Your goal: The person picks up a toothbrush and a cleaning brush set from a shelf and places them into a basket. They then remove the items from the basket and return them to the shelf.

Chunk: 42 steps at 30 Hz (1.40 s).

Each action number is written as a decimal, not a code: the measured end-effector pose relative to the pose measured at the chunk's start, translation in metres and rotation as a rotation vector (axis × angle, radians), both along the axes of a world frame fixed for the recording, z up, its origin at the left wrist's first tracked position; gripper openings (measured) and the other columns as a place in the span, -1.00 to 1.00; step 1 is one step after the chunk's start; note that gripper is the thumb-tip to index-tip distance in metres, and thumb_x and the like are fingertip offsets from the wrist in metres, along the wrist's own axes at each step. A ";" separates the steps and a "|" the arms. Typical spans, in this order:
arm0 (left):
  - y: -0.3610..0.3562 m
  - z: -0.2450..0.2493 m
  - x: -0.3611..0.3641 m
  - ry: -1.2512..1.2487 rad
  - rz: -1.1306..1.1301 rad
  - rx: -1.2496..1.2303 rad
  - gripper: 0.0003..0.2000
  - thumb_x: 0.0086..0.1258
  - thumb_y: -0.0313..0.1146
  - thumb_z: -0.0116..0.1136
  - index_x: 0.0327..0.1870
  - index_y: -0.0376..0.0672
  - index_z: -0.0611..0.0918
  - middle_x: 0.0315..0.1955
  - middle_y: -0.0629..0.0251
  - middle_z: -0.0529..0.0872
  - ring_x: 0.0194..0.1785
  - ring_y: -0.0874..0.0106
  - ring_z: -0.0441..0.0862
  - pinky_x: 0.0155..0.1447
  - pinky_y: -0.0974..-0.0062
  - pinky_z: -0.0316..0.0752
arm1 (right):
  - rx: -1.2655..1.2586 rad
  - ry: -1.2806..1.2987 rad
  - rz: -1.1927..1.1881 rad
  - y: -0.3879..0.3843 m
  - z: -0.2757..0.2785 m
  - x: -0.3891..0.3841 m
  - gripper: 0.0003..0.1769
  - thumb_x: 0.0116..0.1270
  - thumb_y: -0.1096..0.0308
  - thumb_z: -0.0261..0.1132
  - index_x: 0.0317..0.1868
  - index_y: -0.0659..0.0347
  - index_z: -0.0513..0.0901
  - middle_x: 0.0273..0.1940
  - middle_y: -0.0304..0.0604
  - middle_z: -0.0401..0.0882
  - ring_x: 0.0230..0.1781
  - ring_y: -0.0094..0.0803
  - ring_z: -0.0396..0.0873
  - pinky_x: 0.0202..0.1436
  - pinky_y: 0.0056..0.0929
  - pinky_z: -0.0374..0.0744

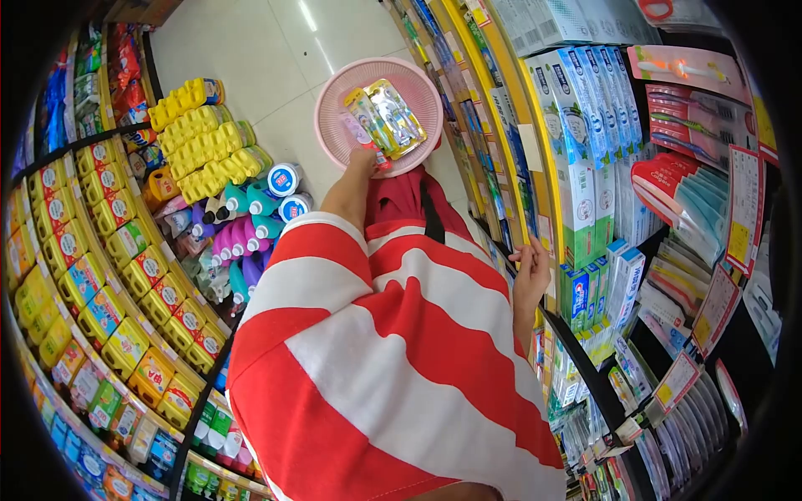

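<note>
Narrow shop aisle: open floor (251,50) ahead, stocked shelves close on both sides.
Beyond the left hand (361,163), which grips the pink basket (334,93), the bare floor lies open. Just left of that grip, cleaner bottles (209,142) crowd the floor. The right hand (530,271) rests, fingers loose, at a shelf edge (545,219); toothpaste boxes (585,167) stand packed just past it.

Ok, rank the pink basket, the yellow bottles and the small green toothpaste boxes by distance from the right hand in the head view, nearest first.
1. The small green toothpaste boxes: just beside the right hand, on the right.
2. The pink basket: ahead in the middle, held by the left hand.
3. The yellow bottles: far over on the left.
</note>
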<state>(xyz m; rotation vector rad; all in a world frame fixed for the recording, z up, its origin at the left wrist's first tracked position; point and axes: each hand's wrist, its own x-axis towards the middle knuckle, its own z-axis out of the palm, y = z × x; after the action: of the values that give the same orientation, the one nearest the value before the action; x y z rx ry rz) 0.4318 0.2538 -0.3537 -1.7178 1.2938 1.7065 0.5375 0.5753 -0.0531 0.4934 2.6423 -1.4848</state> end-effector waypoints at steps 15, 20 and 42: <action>0.044 0.235 0.011 1.054 -0.904 -0.141 -0.89 0.17 -0.58 0.03 -0.32 -0.25 0.38 -0.49 0.27 0.45 -0.42 0.51 0.45 -0.30 0.56 0.41 | -0.189 0.014 0.304 -0.015 0.016 -0.072 -0.72 0.30 0.46 0.16 0.02 0.27 0.49 -0.19 -0.12 0.57 -0.37 -0.51 0.56 -0.27 -0.55 0.51; 0.077 0.300 -0.002 1.502 -1.421 -0.509 -0.84 0.07 -0.56 0.09 -0.31 -0.25 0.44 -0.31 0.13 0.48 -0.25 0.19 0.49 -0.18 0.38 0.45 | -0.480 0.060 0.155 -0.036 0.036 -0.085 -0.37 0.25 0.46 0.23 0.28 0.26 0.13 -0.12 -0.06 0.50 -0.34 -0.47 0.56 -0.30 -0.55 0.54; 0.222 0.345 -0.002 1.125 -1.445 0.578 -0.72 0.42 -0.37 -0.03 0.06 -0.30 0.44 -0.13 0.28 0.58 -0.18 0.59 0.53 -0.19 0.62 0.48 | -0.832 0.528 -0.437 0.101 0.065 -0.005 -0.92 0.30 0.47 0.14 -0.21 0.20 0.49 -0.44 -0.33 0.49 -0.59 -0.69 0.27 -0.54 -0.69 0.26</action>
<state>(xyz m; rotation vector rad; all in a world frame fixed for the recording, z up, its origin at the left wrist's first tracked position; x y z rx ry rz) 0.4295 0.4761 -0.0086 0.6879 1.4739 1.5964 0.5323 0.6758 0.0118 0.6674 1.9235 -2.9578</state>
